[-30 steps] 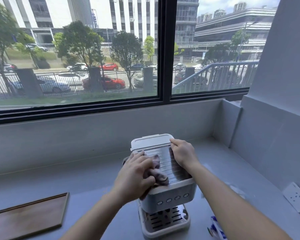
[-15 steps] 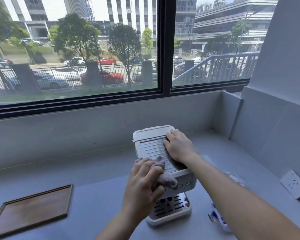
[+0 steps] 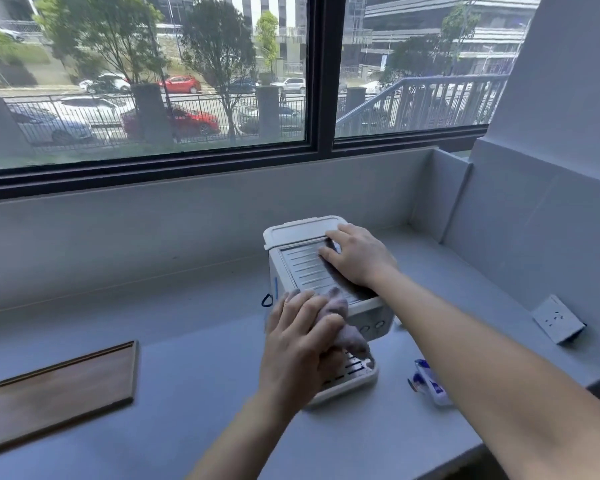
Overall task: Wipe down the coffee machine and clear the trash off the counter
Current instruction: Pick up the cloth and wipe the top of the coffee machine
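A small white coffee machine [image 3: 303, 268] with a ribbed metal top stands on the grey counter [image 3: 194, 393] below the window. My left hand [image 3: 300, 344] is closed around a grey-pink cloth [image 3: 343, 323] and presses it against the machine's front edge, hiding part of the button panel and drip tray. My right hand [image 3: 357, 258] lies flat on the machine's top, fingers spread, holding nothing. A crumpled white and blue wrapper [image 3: 430, 382] lies on the counter just right of the machine, partly behind my right forearm.
A flat wooden tray [image 3: 59, 389] lies on the counter at the left. A white wall socket [image 3: 556, 318] is on the right wall. The back wall and window sill rise close behind the machine.
My left hand has drawn the cloth from the machine's top down over its front edge. My right hand slid a little toward the top's middle. The view tilted down.
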`<action>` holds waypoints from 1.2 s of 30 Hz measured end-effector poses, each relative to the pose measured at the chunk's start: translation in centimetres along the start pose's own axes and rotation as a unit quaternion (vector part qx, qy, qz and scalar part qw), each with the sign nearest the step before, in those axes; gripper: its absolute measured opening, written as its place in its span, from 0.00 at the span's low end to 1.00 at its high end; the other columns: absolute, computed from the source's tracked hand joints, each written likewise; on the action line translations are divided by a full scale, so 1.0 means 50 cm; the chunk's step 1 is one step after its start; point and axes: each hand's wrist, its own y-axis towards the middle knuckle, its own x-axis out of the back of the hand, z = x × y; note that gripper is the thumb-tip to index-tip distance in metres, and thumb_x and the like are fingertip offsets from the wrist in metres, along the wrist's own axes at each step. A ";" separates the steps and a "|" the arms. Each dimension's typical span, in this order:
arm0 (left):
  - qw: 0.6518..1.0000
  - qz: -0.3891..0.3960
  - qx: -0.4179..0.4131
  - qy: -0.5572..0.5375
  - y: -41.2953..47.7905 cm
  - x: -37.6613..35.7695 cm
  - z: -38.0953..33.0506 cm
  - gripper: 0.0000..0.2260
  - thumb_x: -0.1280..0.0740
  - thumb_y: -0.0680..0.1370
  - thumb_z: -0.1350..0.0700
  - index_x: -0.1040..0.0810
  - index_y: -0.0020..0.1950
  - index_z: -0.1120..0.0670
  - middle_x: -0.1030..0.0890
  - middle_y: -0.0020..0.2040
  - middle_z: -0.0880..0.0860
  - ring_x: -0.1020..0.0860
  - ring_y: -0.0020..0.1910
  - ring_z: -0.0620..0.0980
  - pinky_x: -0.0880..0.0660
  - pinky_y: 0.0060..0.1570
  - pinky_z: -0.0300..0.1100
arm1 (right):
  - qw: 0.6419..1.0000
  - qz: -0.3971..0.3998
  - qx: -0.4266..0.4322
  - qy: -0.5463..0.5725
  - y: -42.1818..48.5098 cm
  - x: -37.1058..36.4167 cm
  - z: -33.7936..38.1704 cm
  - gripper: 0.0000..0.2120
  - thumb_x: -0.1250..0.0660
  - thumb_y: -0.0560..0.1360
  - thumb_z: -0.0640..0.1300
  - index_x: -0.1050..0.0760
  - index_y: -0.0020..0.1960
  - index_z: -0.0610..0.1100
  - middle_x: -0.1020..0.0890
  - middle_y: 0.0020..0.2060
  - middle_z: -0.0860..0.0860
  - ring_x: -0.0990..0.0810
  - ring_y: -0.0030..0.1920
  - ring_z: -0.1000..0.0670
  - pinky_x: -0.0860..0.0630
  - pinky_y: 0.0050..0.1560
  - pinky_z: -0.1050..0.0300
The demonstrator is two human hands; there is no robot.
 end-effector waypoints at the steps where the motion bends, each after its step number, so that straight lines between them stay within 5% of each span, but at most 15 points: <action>1: 1.000 0.000 0.020 -0.005 0.015 0.007 0.000 0.13 0.29 0.70 0.54 0.22 0.54 0.52 0.21 0.59 0.51 0.26 0.61 0.57 0.34 0.65 0.56 | 1.000 0.000 0.002 0.000 0.000 0.000 0.000 0.21 0.43 0.77 0.63 0.26 0.62 0.52 0.25 0.63 0.51 0.30 0.67 0.47 0.31 0.64 0.49; 5: 0.992 -0.003 0.124 -0.006 0.034 0.008 -0.024 0.14 0.32 0.69 0.53 0.22 0.53 0.52 0.21 0.56 0.48 0.26 0.60 0.54 0.33 0.65 0.54 | 1.000 0.006 0.003 0.007 0.006 -0.002 -0.007 0.20 0.43 0.78 0.61 0.25 0.61 0.52 0.25 0.63 0.52 0.30 0.67 0.47 0.32 0.64 0.49; 9: 0.988 0.028 0.130 0.073 0.041 -0.018 -0.062 0.14 0.33 0.70 0.52 0.23 0.54 0.52 0.21 0.56 0.49 0.26 0.62 0.55 0.35 0.67 0.54 | 0.993 -0.006 -0.039 0.108 0.008 0.005 -0.014 0.17 0.47 0.80 0.57 0.26 0.45 0.47 0.19 0.49 0.51 0.23 0.56 0.44 0.27 0.54 0.48; 12: 0.986 0.071 0.109 0.105 0.084 -0.040 -0.094 0.12 0.34 0.71 0.52 0.23 0.52 0.53 0.20 0.54 0.51 0.25 0.58 0.55 0.31 0.60 0.53 | 0.972 -0.027 -0.072 0.220 0.012 0.019 -0.025 0.16 0.43 0.81 0.52 0.22 0.50 0.42 0.16 0.51 0.46 0.21 0.53 0.42 0.26 0.55 0.47; 16: 0.982 0.127 0.103 0.096 0.141 -0.075 -0.125 0.15 0.36 0.72 0.52 0.23 0.56 0.53 0.20 0.54 0.51 0.26 0.57 0.55 0.31 0.59 0.50 | 0.828 -0.029 -0.134 0.544 -0.014 0.052 -0.046 0.11 0.40 0.81 0.39 0.19 0.45 0.44 0.16 0.53 0.39 0.20 0.51 0.47 0.24 0.55 0.54; 20: 0.981 0.139 0.126 0.056 0.176 -0.101 -0.152 0.13 0.36 0.72 0.54 0.24 0.55 0.52 0.20 0.54 0.50 0.26 0.56 0.53 0.32 0.60 0.49 | 0.787 -0.011 -0.127 0.603 -0.090 0.065 -0.091 0.10 0.41 0.83 0.38 0.20 0.51 0.41 0.17 0.54 0.41 0.20 0.54 0.46 0.22 0.59 0.51; 24: 0.963 0.074 0.231 -0.115 0.198 -0.099 -0.179 0.13 0.34 0.71 0.59 0.21 0.54 0.50 0.17 0.49 0.50 0.21 0.51 0.48 0.27 0.54 0.45 | 0.719 0.006 -0.111 0.686 -0.191 0.053 -0.148 0.17 0.40 0.82 0.55 0.20 0.59 0.45 0.17 0.59 0.42 0.19 0.54 0.48 0.23 0.51 0.55; 26: 0.909 0.000 0.334 -0.248 0.212 -0.092 -0.200 0.15 0.34 0.72 0.65 0.21 0.56 0.52 0.16 0.46 0.50 0.19 0.44 0.41 0.23 0.44 0.37 | 0.697 0.008 -0.041 0.716 -0.230 0.043 -0.162 0.24 0.41 0.80 0.62 0.24 0.66 0.47 0.19 0.64 0.46 0.22 0.65 0.50 0.28 0.63 0.51; 28: 0.813 -0.034 0.417 -0.405 0.232 -0.088 -0.215 0.18 0.38 0.71 0.70 0.20 0.55 0.54 0.17 0.44 0.54 0.19 0.37 0.44 0.23 0.34 0.38 | 0.700 0.011 0.031 0.714 -0.256 0.043 -0.158 0.27 0.40 0.79 0.62 0.29 0.72 0.48 0.22 0.68 0.49 0.26 0.70 0.50 0.29 0.67 0.51; 31: 0.648 0.013 0.440 -0.622 0.252 -0.073 -0.223 0.17 0.43 0.66 0.68 0.24 0.50 0.55 0.25 0.45 0.56 0.25 0.37 0.53 0.29 0.39 0.44 | 0.735 -0.019 0.050 0.676 -0.277 0.052 -0.133 0.25 0.31 0.77 0.56 0.29 0.71 0.51 0.19 0.64 0.48 0.22 0.65 0.48 0.23 0.61 0.51; 33: 0.585 0.021 0.430 -0.688 0.259 -0.067 -0.222 0.20 0.41 0.66 0.63 0.27 0.58 0.56 0.25 0.51 0.55 0.23 0.41 0.54 0.25 0.42 0.46 | 0.749 -0.080 0.009 0.658 -0.285 0.049 -0.123 0.20 0.27 0.74 0.50 0.24 0.65 0.53 0.16 0.58 0.49 0.17 0.59 0.49 0.20 0.56 0.52; 34: 0.597 0.027 0.432 -0.676 0.260 -0.067 -0.220 0.22 0.40 0.68 0.60 0.29 0.62 0.57 0.24 0.56 0.54 0.20 0.45 0.53 0.22 0.45 0.45 | 0.738 -0.122 -0.023 0.663 -0.287 0.047 -0.123 0.16 0.27 0.73 0.48 0.22 0.60 0.52 0.15 0.54 0.48 0.16 0.55 0.49 0.19 0.55 0.51; 36: 0.758 0.057 0.399 -0.513 0.250 -0.064 -0.205 0.22 0.38 0.72 0.54 0.27 0.66 0.55 0.24 0.63 0.51 0.20 0.56 0.46 0.23 0.52 0.39 | 0.688 -0.181 -0.079 0.698 -0.291 0.042 -0.139 0.06 0.31 0.73 0.44 0.22 0.50 0.48 0.16 0.47 0.42 0.17 0.47 0.45 0.21 0.52 0.46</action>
